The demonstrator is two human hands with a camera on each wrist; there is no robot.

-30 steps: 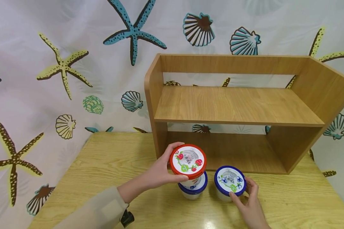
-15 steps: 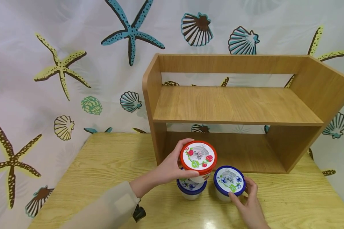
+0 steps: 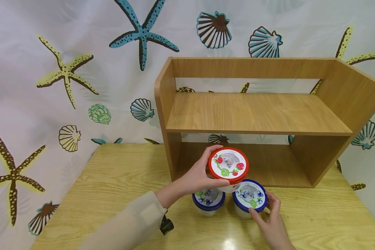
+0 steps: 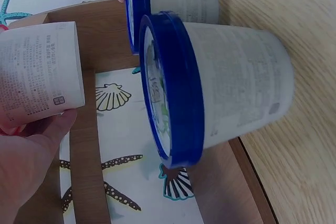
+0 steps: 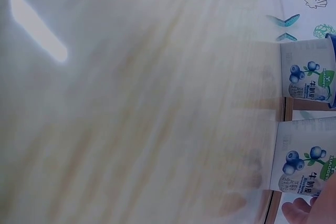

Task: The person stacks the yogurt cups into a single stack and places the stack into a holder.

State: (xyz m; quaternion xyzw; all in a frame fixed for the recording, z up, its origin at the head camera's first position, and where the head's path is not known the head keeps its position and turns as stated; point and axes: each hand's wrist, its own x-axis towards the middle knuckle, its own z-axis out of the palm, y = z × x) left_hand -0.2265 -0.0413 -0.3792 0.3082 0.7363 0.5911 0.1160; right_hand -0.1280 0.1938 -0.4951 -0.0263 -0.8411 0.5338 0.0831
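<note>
In the head view my left hand (image 3: 200,177) grips a white tub with a red strawberry lid (image 3: 228,165), held up over two tubs on the table. Below it stands a blueberry tub with a blue lid (image 3: 208,201), its back edge partly hidden by the left hand and the red-lidded tub. To its right is a second blue-lidded blueberry tub (image 3: 250,196), upright on the table. My right hand (image 3: 273,220) holds that one at its right side, thumb in front. The left wrist view shows the raised tub's printed wall (image 4: 39,72) and the left hand's thumb under it.
Behind the tubs stands a wooden two-tier shelf (image 3: 259,113) on the wooden table (image 3: 122,173). A cloth with starfish and shells (image 3: 118,76) hangs behind. A small black device (image 3: 166,225) sits at my left wrist.
My left hand has carried the red-lidded tub to the right and slightly up, from over the left blueberry tub to above the gap between both. The right hand stays in place.
</note>
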